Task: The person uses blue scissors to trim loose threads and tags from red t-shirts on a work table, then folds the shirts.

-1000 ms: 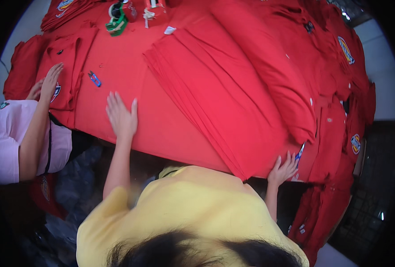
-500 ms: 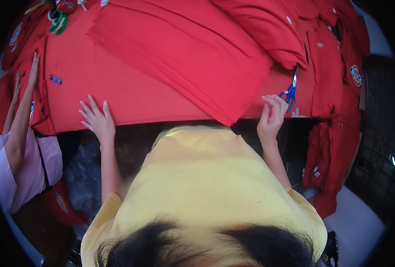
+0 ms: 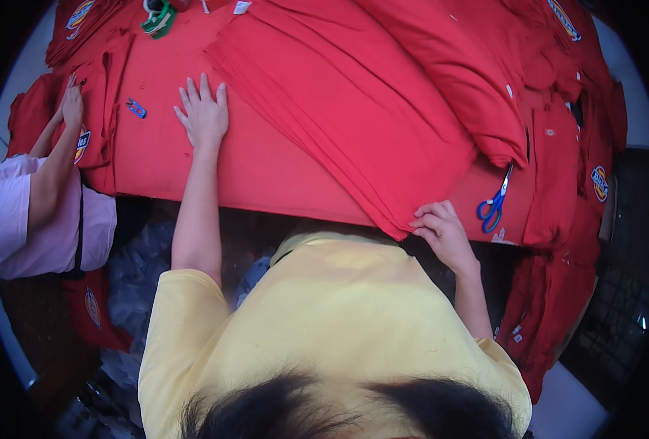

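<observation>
One hand (image 3: 443,233) at red garment (image 3: 346,110)

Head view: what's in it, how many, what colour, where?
Table: one, red, centre
Flat cloth: layers uncounted, red, mid-table
Bunched cloth: one heap, red, beside it
Garments: several, red, both sides
Scissors: one, blue-handled, near right
Snips: one, blue, table's left
Tape dispenser: one, green, far left
Co-worker: one, pink top, left
Crumpled material: uncountable, greyish, below table
Shirt: one, yellow, bottom centre
Left hand: one, on table
Right hand: one, at flat cloth's corner
</observation>
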`<state>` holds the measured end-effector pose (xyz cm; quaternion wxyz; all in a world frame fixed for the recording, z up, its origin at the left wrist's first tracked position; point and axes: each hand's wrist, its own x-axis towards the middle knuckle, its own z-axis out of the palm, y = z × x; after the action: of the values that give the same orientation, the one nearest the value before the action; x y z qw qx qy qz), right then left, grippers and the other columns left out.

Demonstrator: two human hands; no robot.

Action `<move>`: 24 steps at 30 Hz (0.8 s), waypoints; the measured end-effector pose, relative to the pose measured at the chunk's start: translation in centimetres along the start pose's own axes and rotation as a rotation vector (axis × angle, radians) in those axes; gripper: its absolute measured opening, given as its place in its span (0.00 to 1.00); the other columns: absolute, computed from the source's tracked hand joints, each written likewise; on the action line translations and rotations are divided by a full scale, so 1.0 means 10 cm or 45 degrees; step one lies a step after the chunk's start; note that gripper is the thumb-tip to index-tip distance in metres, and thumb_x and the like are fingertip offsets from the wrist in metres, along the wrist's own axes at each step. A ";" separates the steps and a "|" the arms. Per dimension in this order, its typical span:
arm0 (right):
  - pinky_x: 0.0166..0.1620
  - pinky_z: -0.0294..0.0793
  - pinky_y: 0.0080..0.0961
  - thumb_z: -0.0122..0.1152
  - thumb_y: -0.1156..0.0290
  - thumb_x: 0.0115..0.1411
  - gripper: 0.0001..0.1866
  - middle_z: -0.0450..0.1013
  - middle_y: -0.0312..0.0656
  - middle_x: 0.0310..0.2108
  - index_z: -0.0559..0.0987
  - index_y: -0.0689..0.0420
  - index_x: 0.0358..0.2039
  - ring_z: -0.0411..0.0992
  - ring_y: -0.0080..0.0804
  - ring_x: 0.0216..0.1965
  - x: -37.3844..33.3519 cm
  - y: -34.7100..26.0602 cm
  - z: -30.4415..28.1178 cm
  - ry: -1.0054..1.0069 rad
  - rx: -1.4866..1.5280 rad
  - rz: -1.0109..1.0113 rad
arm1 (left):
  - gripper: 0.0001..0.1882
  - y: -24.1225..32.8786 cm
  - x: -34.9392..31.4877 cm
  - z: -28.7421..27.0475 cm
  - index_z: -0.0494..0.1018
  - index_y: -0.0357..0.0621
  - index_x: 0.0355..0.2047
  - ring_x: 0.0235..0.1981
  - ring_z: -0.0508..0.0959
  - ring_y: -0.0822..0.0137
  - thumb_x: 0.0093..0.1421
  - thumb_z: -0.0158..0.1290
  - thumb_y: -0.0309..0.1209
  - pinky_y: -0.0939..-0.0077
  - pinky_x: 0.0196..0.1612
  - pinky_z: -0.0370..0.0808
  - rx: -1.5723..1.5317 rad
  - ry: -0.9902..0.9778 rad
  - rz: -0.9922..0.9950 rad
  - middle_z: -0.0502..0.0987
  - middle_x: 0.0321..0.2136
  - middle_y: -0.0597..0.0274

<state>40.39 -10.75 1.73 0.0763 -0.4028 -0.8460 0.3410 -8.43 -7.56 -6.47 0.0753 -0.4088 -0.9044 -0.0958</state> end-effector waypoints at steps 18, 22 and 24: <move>0.38 0.70 0.18 0.52 0.76 0.62 0.08 0.71 0.38 0.36 0.77 0.61 0.41 0.70 0.24 0.36 0.17 1.39 -1.39 1.406 0.781 0.455 | 0.33 -0.02 -0.02 -0.02 0.54 0.55 0.65 0.68 0.47 0.58 0.64 0.36 0.56 0.50 0.67 0.41 -0.042 0.070 0.014 0.50 0.67 0.58; 0.44 0.69 0.24 0.53 0.76 0.60 0.08 0.70 0.41 0.37 0.78 0.59 0.38 0.69 0.30 0.40 -0.06 0.87 -0.70 1.176 -0.088 0.344 | 0.33 -0.10 -0.02 0.07 0.54 0.56 0.65 0.68 0.48 0.58 0.64 0.35 0.56 0.48 0.66 0.43 0.024 0.099 0.024 0.51 0.67 0.59; 0.44 0.68 0.27 0.54 0.77 0.58 0.07 0.70 0.43 0.37 0.78 0.59 0.36 0.69 0.35 0.40 -0.05 0.48 -0.36 0.955 0.003 0.232 | 0.33 -0.11 -0.05 0.09 0.54 0.56 0.65 0.68 0.48 0.58 0.64 0.34 0.57 0.48 0.66 0.43 0.007 0.097 0.017 0.51 0.67 0.59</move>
<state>45.22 -7.16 1.45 0.3504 -0.5729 -0.7196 0.1765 -8.98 -8.43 -7.56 0.1114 -0.4107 -0.8984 -0.1084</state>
